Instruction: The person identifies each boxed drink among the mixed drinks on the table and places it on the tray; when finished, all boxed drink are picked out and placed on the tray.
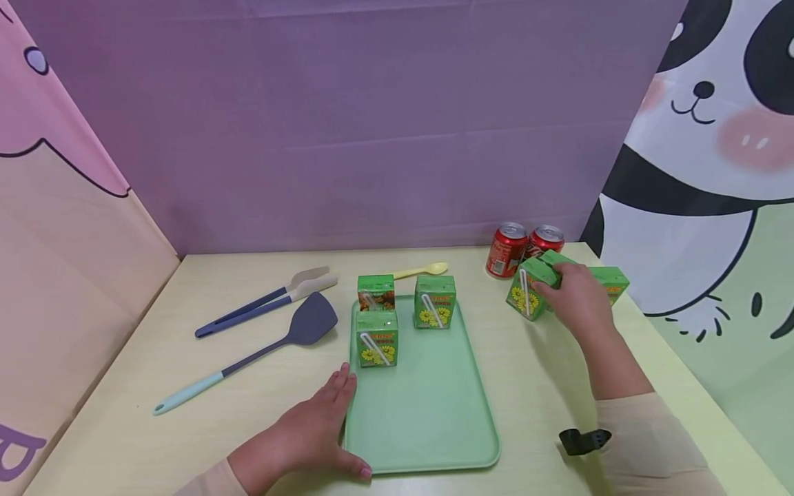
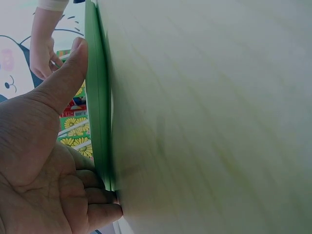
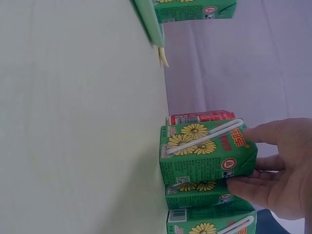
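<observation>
My right hand pinches the top of a green drink carton with a white straw and yellow flowers. In the right wrist view the thumb lies on one side of it and fingers on the other. Two more green cartons stand close beside it. My left hand rests against the left side of a light green tray, fingers extended along its edge and thumb at the near corner. Toward the tray's far end stand three cartons: one front left, one behind it, one at right.
Two red soda cans stand behind the right-hand cartons. A yellow spoon lies beyond the tray. Left of it lie a turner with a pale blue handle and blue-handled tongs. Purple cloth hangs behind the table.
</observation>
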`<action>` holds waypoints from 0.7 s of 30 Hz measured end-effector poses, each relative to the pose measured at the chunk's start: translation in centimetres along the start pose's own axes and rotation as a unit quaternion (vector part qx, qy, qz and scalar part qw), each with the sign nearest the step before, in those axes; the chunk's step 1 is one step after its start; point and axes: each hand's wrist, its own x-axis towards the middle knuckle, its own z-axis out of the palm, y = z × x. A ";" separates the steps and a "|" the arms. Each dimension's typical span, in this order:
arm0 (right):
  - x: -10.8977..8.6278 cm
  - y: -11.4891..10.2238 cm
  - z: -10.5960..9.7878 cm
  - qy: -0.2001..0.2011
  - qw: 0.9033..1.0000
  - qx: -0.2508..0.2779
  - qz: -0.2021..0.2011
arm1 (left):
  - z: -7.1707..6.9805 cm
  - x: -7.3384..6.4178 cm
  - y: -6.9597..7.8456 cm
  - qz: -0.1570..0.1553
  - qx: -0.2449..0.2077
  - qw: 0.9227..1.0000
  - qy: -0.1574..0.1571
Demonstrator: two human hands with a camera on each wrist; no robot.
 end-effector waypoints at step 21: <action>-0.6 -0.7 -0.6 0.006 0.998 0.055 -0.033 | 0.2 0.5 -0.3 -0.008 -0.001 1.000 -0.003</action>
